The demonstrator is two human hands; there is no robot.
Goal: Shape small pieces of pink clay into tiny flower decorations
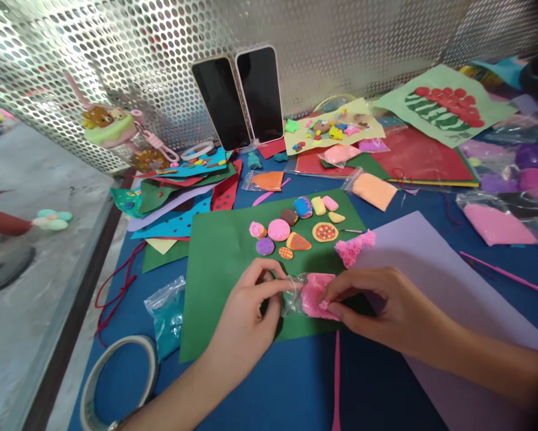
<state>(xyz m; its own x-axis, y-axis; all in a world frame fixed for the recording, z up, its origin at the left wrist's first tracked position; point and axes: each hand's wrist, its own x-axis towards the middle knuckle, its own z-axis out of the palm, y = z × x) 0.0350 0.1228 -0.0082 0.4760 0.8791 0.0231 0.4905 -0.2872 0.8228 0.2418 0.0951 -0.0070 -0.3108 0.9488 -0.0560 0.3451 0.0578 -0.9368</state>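
Observation:
My left hand (251,302) grips the clear plastic end of a small bag of pink modelling clay (313,293), its index finger stretched over the plastic. With thumb and fingertips, my right hand (372,299) pinches a small bit of pink clay (325,304) against the bag's right side. Both hands are over a green paper sheet (219,257). Just beyond them sit small clay pieces, among them a pink disc (278,230), a purple disc (265,246), an orange wedge (298,241) and a round pizza shape (325,232). Crumbly pink clay (352,250) lies by my right hand.
A roll of tape (91,383) and a teal clay bag (168,320) lie at left. Two phones (260,96) lean on the perforated metal panel (341,48). Lilac paper (413,257) is at right; a pink tool (337,377) lies in front.

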